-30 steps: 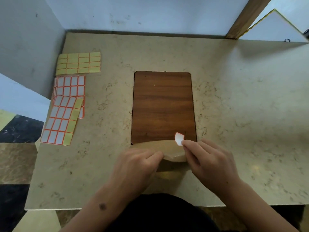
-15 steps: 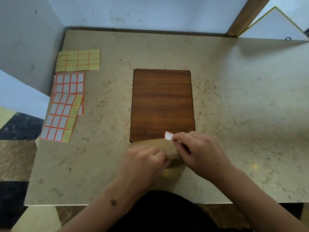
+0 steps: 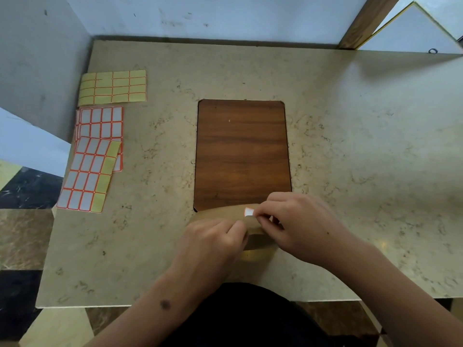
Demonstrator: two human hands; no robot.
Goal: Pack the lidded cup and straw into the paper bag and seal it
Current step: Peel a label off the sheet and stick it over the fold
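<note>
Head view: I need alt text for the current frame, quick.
A person's right hand presses a small white sticker onto the folded top of a brown paper bag, which the left hand holds down on a beige stone table. Sticker sheets lie at the left, a wooden board beyond the bag.
</note>
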